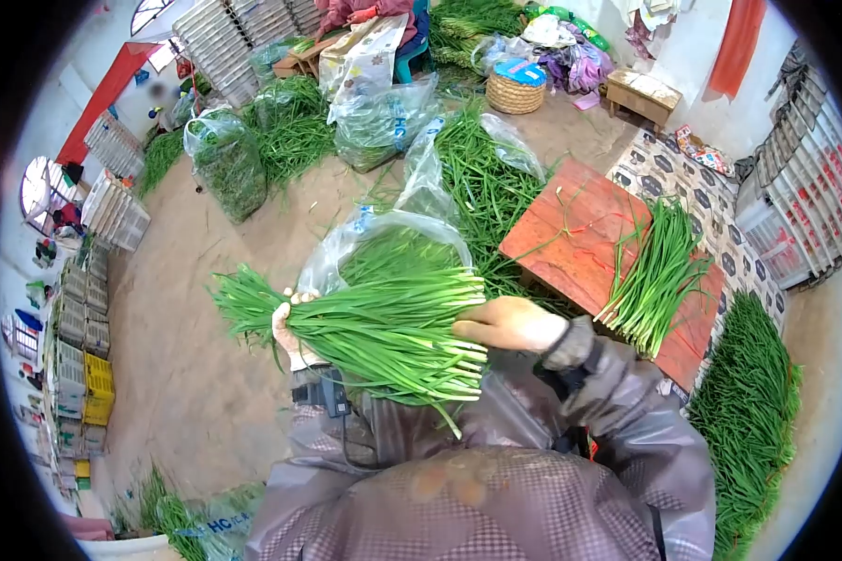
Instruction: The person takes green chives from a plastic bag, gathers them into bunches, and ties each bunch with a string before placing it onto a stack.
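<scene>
A thick bunch of garlic chives (pixel 384 323) lies across in front of my body, green leaves to the left and pale stem ends to the right. My left hand (pixel 286 329) is closed around its leafy part from below, the thumb and fingertips showing. At the cut ends, my right hand (pixel 519 324) has its fingers together and bent over some stems; the fingertips are partly hidden. Beneath the bunch, an open clear plastic bag (pixel 332 248) holds more greens. A second bunch of garlic chives (pixel 660 271) rests on the low red wooden table (pixel 571 238) to my right.
Loose garlic chives (pixel 482 173) are heaped beyond the bag, with another long pile (pixel 744 421) at far right. Filled bags (pixel 225 164) stand on the floor (pixel 182 346). Stacked crates (pixel 795 206) line the walls. Another person (pixel 370 19) sits at the back near a basket (pixel 515 92).
</scene>
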The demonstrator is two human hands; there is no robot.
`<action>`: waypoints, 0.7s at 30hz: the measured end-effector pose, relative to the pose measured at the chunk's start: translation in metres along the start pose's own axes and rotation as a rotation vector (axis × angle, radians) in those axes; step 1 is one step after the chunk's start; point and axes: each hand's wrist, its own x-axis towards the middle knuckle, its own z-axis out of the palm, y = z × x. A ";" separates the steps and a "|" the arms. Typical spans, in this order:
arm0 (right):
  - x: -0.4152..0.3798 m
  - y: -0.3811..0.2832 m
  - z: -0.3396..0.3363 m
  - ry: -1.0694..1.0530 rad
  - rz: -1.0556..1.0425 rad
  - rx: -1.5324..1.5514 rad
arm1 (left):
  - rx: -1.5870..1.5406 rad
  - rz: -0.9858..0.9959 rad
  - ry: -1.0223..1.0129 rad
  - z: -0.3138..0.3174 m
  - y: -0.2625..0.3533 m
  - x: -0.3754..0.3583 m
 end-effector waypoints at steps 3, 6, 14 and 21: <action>0.040 -0.001 0.025 0.013 0.116 -0.027 | 0.014 -0.008 -0.041 -0.001 0.000 0.003; 0.059 0.002 0.045 0.005 -0.048 0.512 | 0.023 0.031 0.025 0.010 -0.002 -0.003; 0.049 0.008 0.028 0.260 -0.462 -0.051 | 0.000 -0.008 0.061 0.006 -0.001 -0.001; 0.039 0.036 0.033 0.036 -0.278 -0.222 | 0.035 -0.029 0.099 0.008 0.001 -0.001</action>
